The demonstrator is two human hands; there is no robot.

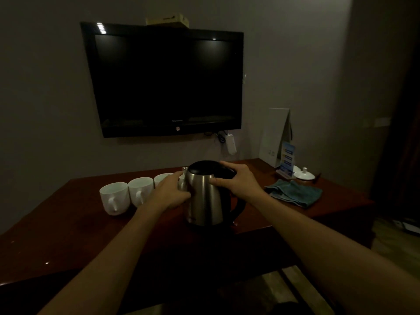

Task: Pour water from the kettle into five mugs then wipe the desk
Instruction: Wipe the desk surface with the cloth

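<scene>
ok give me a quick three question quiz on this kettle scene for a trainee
1. True or false: both hands are on the steel kettle.
2. Which lies right of the kettle: A) white mugs B) folded teal cloth C) a remote?
3. Fill in: the right hand rests near the kettle's black ____.

Key:
1. True; the left hand touches its side.
2. B, the cloth; the mugs stand to the left.
3. lid
</scene>
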